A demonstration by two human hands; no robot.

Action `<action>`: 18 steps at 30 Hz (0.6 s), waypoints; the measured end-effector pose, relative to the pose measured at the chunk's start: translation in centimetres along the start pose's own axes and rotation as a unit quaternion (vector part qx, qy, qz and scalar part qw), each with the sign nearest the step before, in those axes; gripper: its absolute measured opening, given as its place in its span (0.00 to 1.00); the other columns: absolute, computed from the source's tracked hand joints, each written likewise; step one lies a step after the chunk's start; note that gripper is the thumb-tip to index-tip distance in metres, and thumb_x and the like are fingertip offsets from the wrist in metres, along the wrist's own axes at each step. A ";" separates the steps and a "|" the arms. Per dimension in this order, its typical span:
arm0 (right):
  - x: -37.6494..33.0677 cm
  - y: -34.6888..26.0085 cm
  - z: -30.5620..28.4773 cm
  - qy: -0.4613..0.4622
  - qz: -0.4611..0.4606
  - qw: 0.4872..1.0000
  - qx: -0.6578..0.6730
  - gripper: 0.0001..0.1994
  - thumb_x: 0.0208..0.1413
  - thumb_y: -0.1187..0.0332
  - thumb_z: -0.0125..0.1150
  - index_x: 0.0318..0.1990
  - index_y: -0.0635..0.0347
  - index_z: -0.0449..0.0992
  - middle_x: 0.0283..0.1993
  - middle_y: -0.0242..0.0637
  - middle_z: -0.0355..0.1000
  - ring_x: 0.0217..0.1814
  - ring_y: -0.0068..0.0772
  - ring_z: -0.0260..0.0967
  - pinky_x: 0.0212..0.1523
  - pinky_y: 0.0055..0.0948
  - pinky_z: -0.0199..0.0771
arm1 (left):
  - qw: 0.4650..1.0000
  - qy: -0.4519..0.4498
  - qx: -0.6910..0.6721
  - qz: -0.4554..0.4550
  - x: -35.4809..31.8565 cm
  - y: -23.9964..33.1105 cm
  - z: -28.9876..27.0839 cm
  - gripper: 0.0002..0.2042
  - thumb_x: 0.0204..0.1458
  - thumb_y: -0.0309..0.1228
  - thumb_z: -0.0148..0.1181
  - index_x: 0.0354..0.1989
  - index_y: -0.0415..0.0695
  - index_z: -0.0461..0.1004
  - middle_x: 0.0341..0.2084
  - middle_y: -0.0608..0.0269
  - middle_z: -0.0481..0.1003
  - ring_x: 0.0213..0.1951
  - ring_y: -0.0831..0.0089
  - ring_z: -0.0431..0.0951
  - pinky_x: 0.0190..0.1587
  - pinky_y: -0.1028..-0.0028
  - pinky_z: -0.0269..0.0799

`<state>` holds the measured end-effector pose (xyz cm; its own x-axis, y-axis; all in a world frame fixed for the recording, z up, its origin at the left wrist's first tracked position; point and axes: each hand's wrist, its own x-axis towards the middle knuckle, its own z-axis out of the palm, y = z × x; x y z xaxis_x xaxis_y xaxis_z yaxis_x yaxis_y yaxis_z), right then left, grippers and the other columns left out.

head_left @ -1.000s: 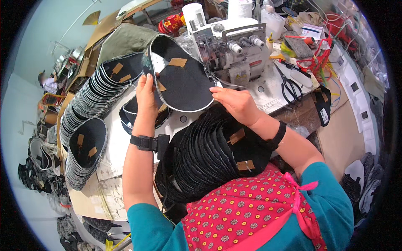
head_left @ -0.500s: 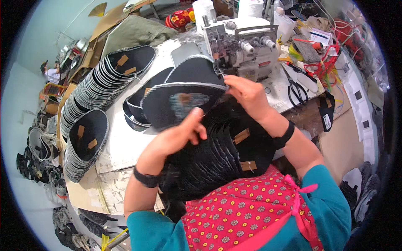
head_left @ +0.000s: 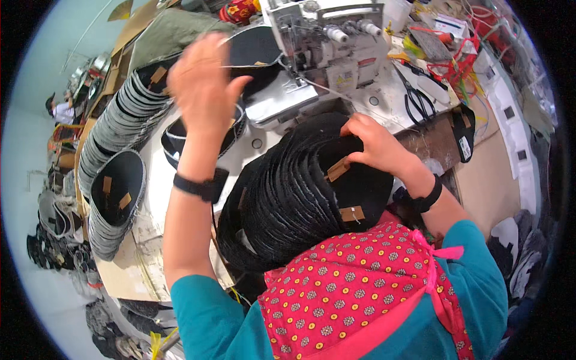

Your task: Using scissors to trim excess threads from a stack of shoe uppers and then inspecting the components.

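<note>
black wristbands (head_left: pixel 427 195) sitting behind hands (head_left: pixel 207 87), left seemingly boxy | teal sleeves (head_left: pixel 201 309) showing farther back | patterned red apron (head_left: pixel 339 288) showing

Scene is shot from wearer's head, fisheye cam angled down/fwd. L hand (head_left: pixel 203 90) & R hand (head_left: pixel 381 146) are seen close up, sewing mach. (head_left: pixel 354 63) beyond.

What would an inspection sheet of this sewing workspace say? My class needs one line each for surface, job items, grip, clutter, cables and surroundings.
Surface: white tabletop, partly bare.
Job items: stack of black pieces nearest the wearer; pale-edged row of pieces at left; another black piece left of the sewing machine.
Grip: left hand raised, open, blurred; right hand at the stack's upper right, hold unclear.
Clutter: scissors and grey slab, right of the machine.
Cables: tangled red cords at upper right; whether any carries power is unclear.
Surroundings: another person at far left.
</note>
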<state>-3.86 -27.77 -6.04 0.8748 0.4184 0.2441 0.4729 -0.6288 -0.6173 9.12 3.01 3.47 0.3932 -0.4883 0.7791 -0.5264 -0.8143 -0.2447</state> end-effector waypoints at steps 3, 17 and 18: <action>1.1 -1.4 0.9 0.015 -0.058 0.998 -0.032 0.26 0.35 0.72 0.76 0.46 0.62 0.73 0.45 0.43 0.71 0.51 0.51 0.69 0.53 0.42 0.71 | 0.986 -0.158 -0.046 0.041 -1.0 -0.9 1.6 0.23 0.49 0.29 0.66 0.56 0.52 0.74 0.45 0.63 0.77 0.48 0.59 0.78 0.56 0.57 0.70; -5.7 -2.5 -10.1 -0.001 0.116 0.992 0.040 0.16 0.44 0.89 0.49 0.38 0.65 0.77 0.34 0.40 0.76 0.39 0.29 0.76 0.43 0.28 0.76 | 0.933 -0.346 0.004 0.099 -10.5 -6.0 -6.6 0.24 0.52 0.29 0.58 0.61 0.54 0.73 0.30 0.70 0.71 0.40 0.69 0.73 0.43 0.67 0.69; -6.5 -1.6 -11.8 0.073 0.114 0.989 0.061 0.14 0.47 0.89 0.49 0.38 0.64 0.76 0.33 0.35 0.74 0.38 0.23 0.73 0.43 0.24 0.75 | 0.932 -0.344 0.017 0.114 -10.5 -6.3 -6.8 0.25 0.52 0.27 0.57 0.61 0.55 0.73 0.29 0.70 0.70 0.39 0.70 0.72 0.42 0.68 0.68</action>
<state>-9.07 -37.23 2.25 0.9675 0.1696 0.1874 0.2523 -0.6078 -0.7529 3.16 15.42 0.79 0.6707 -0.7259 0.1524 -0.6360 -0.6685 -0.3855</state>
